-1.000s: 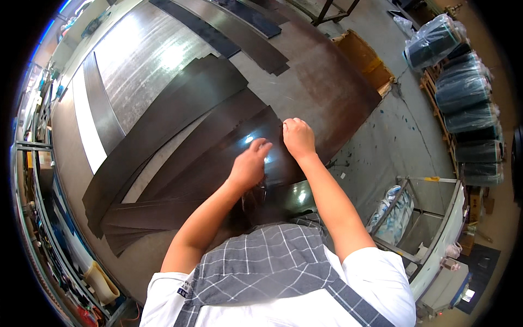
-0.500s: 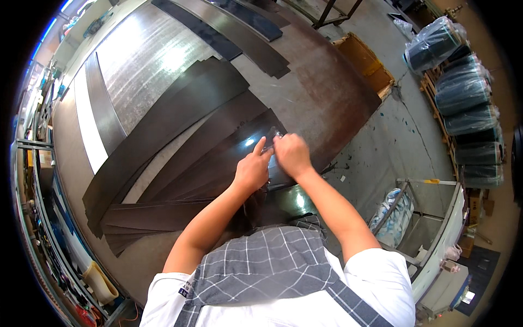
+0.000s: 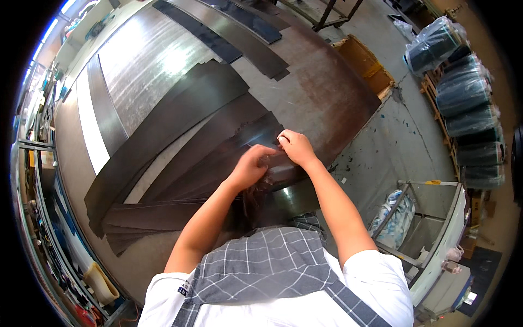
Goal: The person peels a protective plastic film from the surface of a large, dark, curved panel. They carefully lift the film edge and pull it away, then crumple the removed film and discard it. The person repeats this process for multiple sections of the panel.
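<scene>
Dark brown flat strips [image 3: 180, 101] of sheet material lie fanned and overlapping on a large worn table [image 3: 338, 92]. Over the near end of the top strips [image 3: 253, 133], my two hands work close together. My right hand [image 3: 297, 147] is closed, thumb and fingers pinched at the strip's corner; what they grip is too small to name. To its left, my left hand [image 3: 251, 166] is curled with its fingertips together, slightly blurred, and its contents are hidden. Thin, crumpled, shiny dark scraps [image 3: 253, 199] hang below it by the table's near edge.
More dark strips [image 3: 234, 35] lie at the table's far side, with a white strip [image 3: 91, 125] at the left. An open wooden box [image 3: 365, 65] stands beyond the right edge. Plastic-wrapped rolls [image 3: 468, 92] sit on a pallet at right, near a metal-framed cart [image 3: 430, 218].
My hands have come apart slightly; the left dropped a little and its pointing finger curled in. The bright glossy patch on the top strip near the hands has mostly gone.
</scene>
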Demonstrator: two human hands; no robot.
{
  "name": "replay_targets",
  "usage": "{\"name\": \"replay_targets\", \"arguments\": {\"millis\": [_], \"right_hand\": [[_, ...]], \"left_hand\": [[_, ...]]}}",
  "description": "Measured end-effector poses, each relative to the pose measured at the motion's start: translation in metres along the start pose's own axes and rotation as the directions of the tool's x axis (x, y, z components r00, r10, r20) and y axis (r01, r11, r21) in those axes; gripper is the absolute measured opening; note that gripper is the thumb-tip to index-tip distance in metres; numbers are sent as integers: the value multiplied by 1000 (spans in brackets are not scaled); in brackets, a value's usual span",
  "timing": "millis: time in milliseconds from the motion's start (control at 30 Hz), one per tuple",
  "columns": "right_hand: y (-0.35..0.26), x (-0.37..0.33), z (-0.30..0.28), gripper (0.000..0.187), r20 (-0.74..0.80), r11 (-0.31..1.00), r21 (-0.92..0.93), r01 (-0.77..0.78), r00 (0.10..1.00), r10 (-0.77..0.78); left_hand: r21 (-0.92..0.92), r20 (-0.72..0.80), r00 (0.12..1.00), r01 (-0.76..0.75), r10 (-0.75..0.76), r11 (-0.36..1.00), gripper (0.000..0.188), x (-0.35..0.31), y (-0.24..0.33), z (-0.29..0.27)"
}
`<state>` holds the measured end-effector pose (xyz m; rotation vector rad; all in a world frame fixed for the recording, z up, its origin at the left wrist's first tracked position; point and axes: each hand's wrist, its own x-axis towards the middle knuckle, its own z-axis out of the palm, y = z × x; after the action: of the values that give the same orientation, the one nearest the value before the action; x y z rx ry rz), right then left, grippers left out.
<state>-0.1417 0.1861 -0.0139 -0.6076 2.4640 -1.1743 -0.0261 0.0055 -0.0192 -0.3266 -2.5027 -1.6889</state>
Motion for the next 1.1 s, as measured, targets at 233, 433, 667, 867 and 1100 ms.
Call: {"name": "replay_targets", "arguments": {"millis": [233, 433, 667, 867, 1100], "right_hand": [[-1, 8, -6, 24, 78, 984, -175, -36, 996, 50], [1, 8, 16, 13, -304, 885, -455, 95, 918, -255], [7, 10, 13, 14, -328, 856, -498, 141, 883, -336], [-12, -28, 31, 11, -81, 716, -574, 398, 842, -533], [-9, -27, 29, 15, -170, 732, -615, 293, 857, -486]], "left_hand": [[115, -406, 887, 287, -218, 951, 19, 5, -21, -12], [357, -135, 974, 220, -183, 908, 52, 8, 0, -5], [456, -34, 956, 273, -290, 847, 55, -3, 22, 14], [549, 12, 966, 210, -259, 809, 49, -3, 17, 20], [535, 37, 966, 197, -256, 822, 45, -3, 13, 19]]}}
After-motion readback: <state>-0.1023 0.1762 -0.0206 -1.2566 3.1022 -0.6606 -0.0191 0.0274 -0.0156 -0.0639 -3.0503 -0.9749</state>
